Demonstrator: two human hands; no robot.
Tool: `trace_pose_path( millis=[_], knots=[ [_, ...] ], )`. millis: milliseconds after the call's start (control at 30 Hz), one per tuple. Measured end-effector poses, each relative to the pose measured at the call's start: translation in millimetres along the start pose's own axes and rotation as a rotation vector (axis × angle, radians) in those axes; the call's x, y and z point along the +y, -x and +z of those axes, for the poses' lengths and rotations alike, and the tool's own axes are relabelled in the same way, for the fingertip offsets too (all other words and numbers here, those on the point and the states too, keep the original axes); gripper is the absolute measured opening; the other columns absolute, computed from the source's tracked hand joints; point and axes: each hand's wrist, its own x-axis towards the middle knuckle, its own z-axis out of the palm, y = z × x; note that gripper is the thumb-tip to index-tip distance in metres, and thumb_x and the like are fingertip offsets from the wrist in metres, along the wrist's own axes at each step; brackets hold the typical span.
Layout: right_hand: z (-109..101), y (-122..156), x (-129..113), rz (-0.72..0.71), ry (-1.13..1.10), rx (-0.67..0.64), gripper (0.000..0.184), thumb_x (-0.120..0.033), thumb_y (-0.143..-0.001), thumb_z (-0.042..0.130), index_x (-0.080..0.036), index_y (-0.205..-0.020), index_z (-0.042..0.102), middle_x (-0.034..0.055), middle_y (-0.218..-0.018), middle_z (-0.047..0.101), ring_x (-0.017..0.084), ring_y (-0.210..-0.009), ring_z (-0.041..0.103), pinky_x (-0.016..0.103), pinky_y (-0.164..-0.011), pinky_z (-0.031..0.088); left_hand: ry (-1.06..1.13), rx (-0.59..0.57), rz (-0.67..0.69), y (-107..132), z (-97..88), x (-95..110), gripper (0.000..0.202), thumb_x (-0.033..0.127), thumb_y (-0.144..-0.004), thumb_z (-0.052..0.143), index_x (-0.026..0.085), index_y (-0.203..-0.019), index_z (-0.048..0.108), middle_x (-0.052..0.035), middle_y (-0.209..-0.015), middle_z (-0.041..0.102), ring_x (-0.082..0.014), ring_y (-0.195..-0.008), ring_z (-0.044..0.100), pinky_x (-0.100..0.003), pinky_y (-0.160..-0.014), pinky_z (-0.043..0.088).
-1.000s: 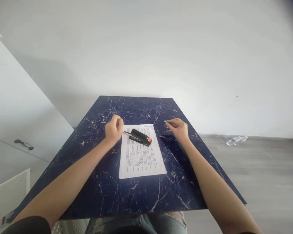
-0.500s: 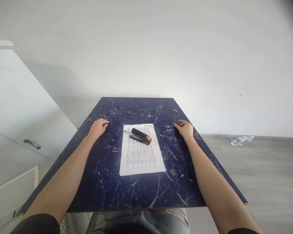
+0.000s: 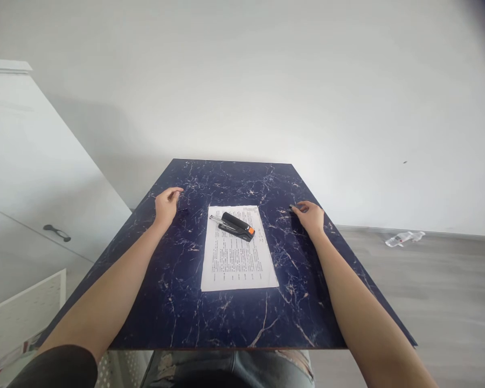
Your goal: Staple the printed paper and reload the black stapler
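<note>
A black stapler [image 3: 239, 228] with an orange patch lies on a printed sheet of paper [image 3: 238, 269] in the middle of the table. It is opened up, and a thin silver part sticks out at its left end. To the left of the paper, my left hand [image 3: 166, 207] hovers with fingers curled and tips close together; whether anything is between them is too small to see. My right hand [image 3: 312, 217] rests right of the paper, fingers bent in, with a small dark piece [image 3: 291, 207] at the thumb tip. Neither hand touches the stapler.
The dark blue marble-patterned table [image 3: 226, 318] meets a white wall [image 3: 267, 81] at its far edge. At the left stands a white cabinet [image 3: 32, 161] with a dark handle [image 3: 57, 233]. Clear crumpled plastic [image 3: 404, 238] lies on the grey floor [image 3: 428, 291] at the right.
My left hand has lifted off the tabletop and moved slightly away from me, its fingertips drawn together. My right hand stays about where it was. The view has shifted a little.
</note>
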Motion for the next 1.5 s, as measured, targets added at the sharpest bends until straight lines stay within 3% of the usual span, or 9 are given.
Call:
trace_pose_path(
  millis=[133,467,633,767,900,1000,1100,1233,1500],
  knots=[
    [-1,0,0,0.011,-0.035,0.028,0.039,-0.054,-0.08,0.067,-0.019,-0.093,0.077,0.0078,-0.077,0.074,0.026,-0.073,0.067,0.042,-0.084,0.05,0.303,0.065,-0.091,1,9.3,6,0.022,0.035,-0.086,0.068,0.017,-0.099,0.073,-0.0085,-0.095,0.075,-0.0148,-0.074,0.061,-0.027,-0.07,0.048],
    [1,-1,2,-0.005,-0.029,-0.011,0.04,-0.055,-0.079,0.065,-0.018,-0.091,0.077,0.009,-0.077,0.075,0.028,-0.075,0.067,0.042,-0.082,0.051,0.575,-0.177,-0.277,24,39.7,33,0.039,0.047,-0.077,0.084,0.015,-0.099,0.078,-0.0061,-0.081,0.07,-0.0124,-0.061,0.059,-0.027,-0.057,0.052],
    [-1,0,-1,-0.008,-0.028,-0.026,0.039,-0.054,-0.079,0.065,-0.019,-0.09,0.077,0.0088,-0.077,0.075,0.027,-0.074,0.068,0.04,-0.08,0.051,0.649,-0.141,-0.369,21,39.7,22,0.043,0.046,-0.071,0.091,0.013,-0.094,0.077,-0.0098,-0.097,0.073,-0.0218,-0.082,0.074,-0.041,-0.081,0.066],
    [-3,1,-2,-0.009,-0.029,-0.024,0.036,-0.051,-0.078,0.066,-0.019,-0.089,0.077,0.0081,-0.077,0.075,0.027,-0.073,0.068,0.041,-0.082,0.051,0.728,-0.138,-0.383,19,38.2,18,0.04,0.036,-0.071,0.093,0.013,-0.097,0.074,-0.0113,-0.101,0.075,-0.0269,-0.097,0.076,-0.053,-0.103,0.06],
    [-3,1,-3,-0.007,-0.03,-0.025,0.03,-0.044,-0.077,0.065,-0.019,-0.088,0.077,0.0074,-0.075,0.075,0.025,-0.07,0.067,0.04,-0.083,0.051,0.717,-0.185,-0.405,19,37.2,25,0.043,0.032,-0.071,0.094,0.011,-0.101,0.069,-0.0157,-0.104,0.077,-0.0286,-0.103,0.075,-0.052,-0.109,0.055],
    [-2,1,-3,-0.012,-0.033,-0.019,0.027,-0.039,-0.075,0.064,-0.019,-0.087,0.077,0.007,-0.075,0.075,0.025,-0.071,0.068,0.039,-0.082,0.051,0.676,-0.205,-0.407,21,37.8,29,0.042,0.036,-0.075,0.091,0.011,-0.098,0.066,-0.0159,-0.099,0.077,-0.0265,-0.096,0.077,-0.045,-0.1,0.061],
    [-2,1,-2,-0.006,-0.04,-0.007,0.026,-0.037,-0.074,0.064,-0.019,-0.086,0.077,0.0067,-0.074,0.074,0.025,-0.072,0.068,0.038,-0.081,0.051,0.616,-0.215,-0.409,22,38.7,30,0.044,0.048,-0.078,0.086,0.013,-0.094,0.065,-0.011,-0.084,0.075,-0.0218,-0.075,0.076,-0.033,-0.072,0.065],
    [-2,1,-2,-0.002,-0.049,0.001,0.027,-0.04,-0.074,0.064,-0.019,-0.085,0.077,0.0066,-0.072,0.073,0.026,-0.071,0.068,0.039,-0.08,0.052,0.572,-0.225,-0.337,22,38.5,31,0.042,0.053,-0.081,0.081,0.016,-0.086,0.064,0.001,-0.063,0.061,-0.0104,-0.044,0.056,-0.021,-0.039,0.044],
    [-1,1,-2,-0.004,-0.059,0.007,0.026,-0.04,-0.075,0.065,-0.019,-0.086,0.076,0.0054,-0.07,0.072,0.025,-0.07,0.067,0.038,-0.08,0.051,0.576,-0.222,-0.306,22,39.2,31,0.039,0.047,-0.078,0.083,0.018,-0.096,0.062,-0.0058,-0.087,0.072,-0.0133,-0.06,0.065,-0.027,-0.056,0.059]
  ],
)
